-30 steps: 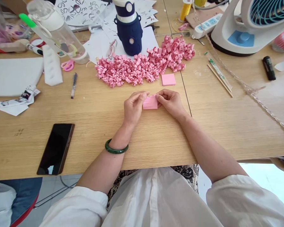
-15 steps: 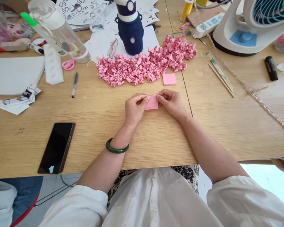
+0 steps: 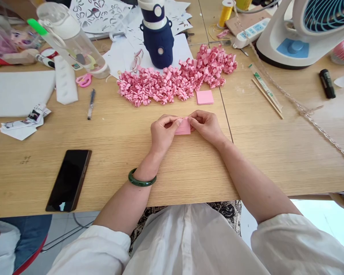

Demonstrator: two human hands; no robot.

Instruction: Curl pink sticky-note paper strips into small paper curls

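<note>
Desk (image 3: 109, 168): wood-topped, carrying everything listed.

Fan (image 3: 318, 44): white, far right. Whether it runs cannot be told; a draught from it could scatter light paper.

Heap of pink paper curls (image 3: 172, 82): loose, beyond both hands. A careless reach across might drag some out of place.

Left hand (image 3: 163, 133): fingers curled inward, thumb and forefinger pinching the left side of a pink slip (image 3: 184, 129).

Right hand (image 3: 205, 126): thumb and forefinger pinching the slip's upper right corner, other fingers folded.

Pink paper stack (image 3: 205, 97): on the desk, near the heap, apart from the hands.

Pink slip: between the two hands, fine lines across it; an uneven pull could tear it.
</note>
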